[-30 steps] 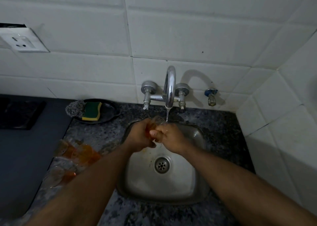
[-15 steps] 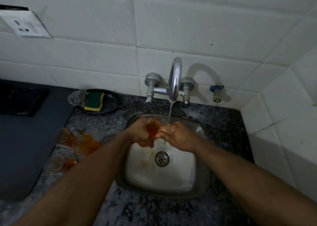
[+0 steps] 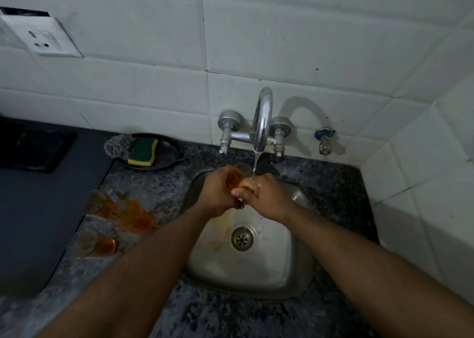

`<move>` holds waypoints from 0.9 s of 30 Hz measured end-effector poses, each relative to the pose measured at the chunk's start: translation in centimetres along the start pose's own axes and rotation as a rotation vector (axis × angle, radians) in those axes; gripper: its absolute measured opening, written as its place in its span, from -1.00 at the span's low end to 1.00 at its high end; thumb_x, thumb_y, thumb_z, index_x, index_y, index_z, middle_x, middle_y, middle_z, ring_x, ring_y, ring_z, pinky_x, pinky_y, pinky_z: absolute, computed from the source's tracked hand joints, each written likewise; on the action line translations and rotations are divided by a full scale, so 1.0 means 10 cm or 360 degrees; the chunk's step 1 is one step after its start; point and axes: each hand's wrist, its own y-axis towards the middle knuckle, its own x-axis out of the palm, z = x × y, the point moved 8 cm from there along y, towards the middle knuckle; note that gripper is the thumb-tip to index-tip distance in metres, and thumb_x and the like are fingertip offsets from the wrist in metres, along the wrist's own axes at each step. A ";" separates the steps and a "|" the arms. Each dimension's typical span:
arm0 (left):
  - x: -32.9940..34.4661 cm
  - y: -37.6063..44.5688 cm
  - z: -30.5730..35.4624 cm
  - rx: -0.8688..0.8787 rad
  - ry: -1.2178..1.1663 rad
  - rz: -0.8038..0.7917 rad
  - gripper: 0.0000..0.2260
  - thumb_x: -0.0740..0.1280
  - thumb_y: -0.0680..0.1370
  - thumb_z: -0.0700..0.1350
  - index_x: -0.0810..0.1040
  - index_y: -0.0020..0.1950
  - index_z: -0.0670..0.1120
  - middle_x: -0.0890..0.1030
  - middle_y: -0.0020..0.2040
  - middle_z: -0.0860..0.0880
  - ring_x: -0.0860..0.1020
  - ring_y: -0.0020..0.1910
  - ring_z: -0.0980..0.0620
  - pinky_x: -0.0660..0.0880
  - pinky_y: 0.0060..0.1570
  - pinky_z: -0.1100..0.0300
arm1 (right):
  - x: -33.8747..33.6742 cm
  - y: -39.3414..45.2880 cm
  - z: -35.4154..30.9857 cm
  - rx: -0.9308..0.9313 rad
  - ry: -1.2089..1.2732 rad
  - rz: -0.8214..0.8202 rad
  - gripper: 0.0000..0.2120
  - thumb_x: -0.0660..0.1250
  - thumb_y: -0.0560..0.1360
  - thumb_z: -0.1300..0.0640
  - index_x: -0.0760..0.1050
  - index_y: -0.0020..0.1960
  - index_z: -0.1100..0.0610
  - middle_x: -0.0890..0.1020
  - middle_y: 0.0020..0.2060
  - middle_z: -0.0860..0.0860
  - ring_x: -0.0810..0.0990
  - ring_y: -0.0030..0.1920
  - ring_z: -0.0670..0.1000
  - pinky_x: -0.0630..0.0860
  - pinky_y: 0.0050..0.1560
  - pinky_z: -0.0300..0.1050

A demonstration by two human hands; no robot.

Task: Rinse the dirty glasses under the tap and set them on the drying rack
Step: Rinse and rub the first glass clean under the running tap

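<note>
The dark speckled stone table [image 3: 159, 191] carries everything, and I place things by the square stainless steel sink [image 3: 256, 268] let into it. Behind the sink, the curved chrome tap [image 3: 263, 117] runs a thin stream of water [image 3: 255, 161] onto my hands. Left of the sink lie the other dirty amber-tinted drinking glasses [image 3: 120, 214], tipped on their sides. Behind and to the left of the sink sits a black dish [image 3: 166, 155] holding a green and yellow sponge [image 3: 142, 151] and a grey steel-wool scourer [image 3: 118, 146].

Over the back of the sink, my left hand [image 3: 218, 191] is curled around the small clear glass with amber dregs [image 3: 234, 177], and my right hand [image 3: 266, 196] rests against it, its fingers [image 3: 243, 191] bent at its lower part. The stream lands just beside the glass's rim.

I judge the glass light, stiff, breakable and slick when wet, so I hold it around the body, not the rim. No drying rack is in view.
</note>
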 end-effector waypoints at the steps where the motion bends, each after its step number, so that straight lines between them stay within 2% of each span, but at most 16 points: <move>1: 0.01 -0.01 0.00 0.0020 -0.0036 0.0049 -0.43 0.65 0.17 -0.31 0.58 0.10 -0.02 0.67 -0.06 0.04 0.67 -0.08 0.03 0.62 -0.17 0.17 | -0.01 0.00 -0.01 -0.0011 0.0020 0.0011 -0.78 0.42 0.62 0.02 0.65 -0.14 0.12 0.66 -0.28 -0.09 0.61 -0.27 -0.16 0.50 -0.20 -0.27; 2: 0.01 -0.01 0.00 0.0008 -0.0044 -0.0013 -0.44 0.63 0.18 -0.33 0.58 0.10 -0.01 0.67 -0.07 0.04 0.66 -0.10 0.01 0.59 -0.20 0.19 | 0.00 -0.02 -0.04 -0.0089 -0.0026 -0.0055 -0.79 0.41 0.62 0.01 0.67 -0.10 0.11 0.68 -0.24 -0.06 0.62 -0.25 -0.15 0.52 -0.17 -0.25; 5: 0.09 -0.03 -0.14 -0.0150 0.0143 -0.0581 -0.37 0.62 0.26 -0.36 0.56 0.25 0.00 0.64 0.05 0.04 0.63 0.02 0.08 0.60 -0.13 0.22 | 0.07 -0.12 -0.07 -0.0337 -0.0212 -0.0331 -0.81 0.42 0.61 -0.03 0.72 -0.04 0.06 0.73 -0.19 -0.08 0.63 -0.25 -0.18 0.54 -0.13 -0.25; 6: 0.09 -0.03 -0.16 -0.0162 0.0120 -0.0599 -0.36 0.62 0.26 -0.36 0.55 0.25 0.01 0.64 0.06 0.03 0.64 0.03 0.07 0.63 -0.12 0.21 | 0.08 -0.12 -0.05 -0.0296 -0.0206 -0.0309 -0.81 0.42 0.61 -0.02 0.72 -0.05 0.07 0.72 -0.21 -0.08 0.61 -0.26 -0.21 0.53 -0.15 -0.25; 7: 0.07 -0.03 -0.12 -0.0139 0.0055 -0.0494 -0.37 0.63 0.25 -0.36 0.56 0.23 0.01 0.65 0.05 0.04 0.65 0.03 0.07 0.64 -0.15 0.24 | 0.07 -0.10 -0.03 -0.0205 -0.0174 -0.0223 -0.81 0.43 0.61 -0.01 0.71 -0.07 0.09 0.70 -0.23 -0.08 0.58 -0.28 -0.23 0.50 -0.17 -0.26; 9: -0.01 -0.03 0.00 -0.0022 -0.0013 -0.0074 -0.41 0.66 0.20 -0.33 0.58 0.15 -0.02 0.67 -0.02 0.07 0.66 -0.03 0.07 0.62 -0.21 0.31 | 0.02 -0.04 0.02 -0.0014 0.0048 0.0004 -0.80 0.44 0.60 0.02 0.69 -0.11 0.13 0.69 -0.26 -0.06 0.61 -0.28 -0.18 0.54 -0.19 -0.20; 11: -0.03 -0.03 0.01 0.0061 -0.0016 0.0120 -0.48 0.64 0.18 -0.28 0.60 0.08 -0.03 0.68 -0.09 0.05 0.67 -0.09 0.04 0.64 -0.18 0.18 | 0.00 -0.03 0.04 0.0006 0.0148 0.0051 -0.79 0.44 0.60 -0.01 0.71 -0.09 0.11 0.72 -0.23 -0.06 0.67 -0.24 -0.15 0.61 -0.15 -0.12; 12: -0.02 -0.03 0.00 0.0038 0.0029 0.0019 -0.49 0.63 0.19 -0.28 0.61 0.09 -0.04 0.68 -0.08 0.04 0.67 -0.09 0.03 0.64 -0.17 0.15 | 0.01 -0.05 0.01 -0.0061 0.0083 -0.0054 -0.80 0.44 0.59 -0.05 0.72 -0.06 0.07 0.73 -0.20 -0.08 0.67 -0.21 -0.17 0.61 -0.12 -0.13; 15: 0.12 -0.05 -0.15 -0.0133 0.0256 -0.0674 -0.39 0.65 0.23 -0.31 0.60 0.24 -0.04 0.68 0.04 0.01 0.66 0.03 0.03 0.62 -0.08 0.20 | 0.07 -0.11 -0.03 -0.0224 -0.0253 -0.0462 -0.81 0.46 0.56 -0.10 0.74 0.02 -0.01 0.75 -0.09 -0.14 0.65 -0.08 -0.19 0.49 0.01 -0.26; 16: 0.13 -0.06 -0.15 -0.0151 0.0219 -0.0709 -0.37 0.65 0.23 -0.32 0.58 0.25 -0.05 0.67 0.06 0.00 0.66 0.03 0.02 0.66 -0.07 0.15 | 0.08 -0.11 -0.03 -0.0213 -0.0289 -0.0470 -0.82 0.46 0.56 -0.09 0.73 0.01 0.00 0.74 -0.10 -0.14 0.62 -0.07 -0.18 0.46 0.00 -0.25; 17: 0.12 -0.06 -0.12 -0.0133 0.0116 -0.0600 -0.37 0.65 0.23 -0.35 0.58 0.24 -0.06 0.67 0.05 -0.01 0.67 0.01 0.02 0.69 -0.10 0.12 | 0.07 -0.09 -0.04 -0.0206 -0.0276 -0.0404 -0.81 0.46 0.57 -0.09 0.72 -0.05 0.02 0.70 -0.16 -0.14 0.59 -0.12 -0.17 0.46 -0.04 -0.20; 19: 0.04 -0.07 -0.01 -0.0068 -0.0090 -0.0185 -0.37 0.66 0.18 -0.39 0.58 0.18 -0.09 0.67 0.00 0.01 0.67 -0.05 0.04 0.68 -0.15 0.19 | 0.00 -0.05 -0.04 -0.0178 -0.0182 -0.0189 -0.74 0.46 0.57 -0.09 0.65 -0.20 0.05 0.60 -0.30 -0.16 0.52 -0.26 -0.18 0.49 -0.14 -0.15; 21: 0.06 -0.07 -0.04 -0.0071 -0.0233 -0.0018 -0.43 0.63 0.16 -0.38 0.60 0.11 -0.07 0.70 -0.07 0.00 0.69 -0.09 -0.04 0.67 -0.18 0.12 | -0.04 -0.06 0.02 -0.0128 -0.0021 -0.0061 -0.75 0.50 0.54 -0.07 0.66 -0.22 0.06 0.59 -0.32 -0.16 0.55 -0.28 -0.19 0.49 -0.18 -0.24; 23: 0.13 -0.11 -0.04 -0.0195 -0.0186 -0.0207 -0.51 0.57 0.19 -0.39 0.62 0.05 -0.07 0.70 -0.13 -0.04 0.70 -0.15 -0.09 0.66 -0.22 0.05 | -0.06 -0.14 0.15 0.0078 0.0289 0.0009 -0.83 0.59 0.47 -0.01 0.72 -0.14 0.09 0.70 -0.24 -0.09 0.68 -0.21 -0.12 0.61 -0.11 -0.23; 25: 0.21 -0.12 -0.07 -0.0350 0.0062 -0.0539 -0.55 0.57 0.20 -0.36 0.65 0.04 -0.10 0.71 -0.06 -0.09 0.68 -0.05 -0.13 0.66 -0.04 -0.01 | 0.04 -0.31 0.39 0.0515 0.0791 0.0049 -0.79 0.62 0.43 0.06 0.72 -0.03 0.16 0.76 -0.15 0.07 0.76 -0.11 0.08 0.72 0.01 0.04; 27: 0.24 -0.18 -0.12 -0.0538 0.0226 -0.0763 -0.55 0.56 0.25 -0.29 0.64 0.12 -0.12 0.69 0.03 -0.14 0.66 0.05 -0.17 0.62 0.12 -0.09 | 0.27 -0.51 0.54 0.0896 0.1230 0.0106 -0.80 0.55 0.51 0.15 0.69 0.05 0.25 0.76 -0.06 0.19 0.76 -0.02 0.21 0.69 0.09 0.24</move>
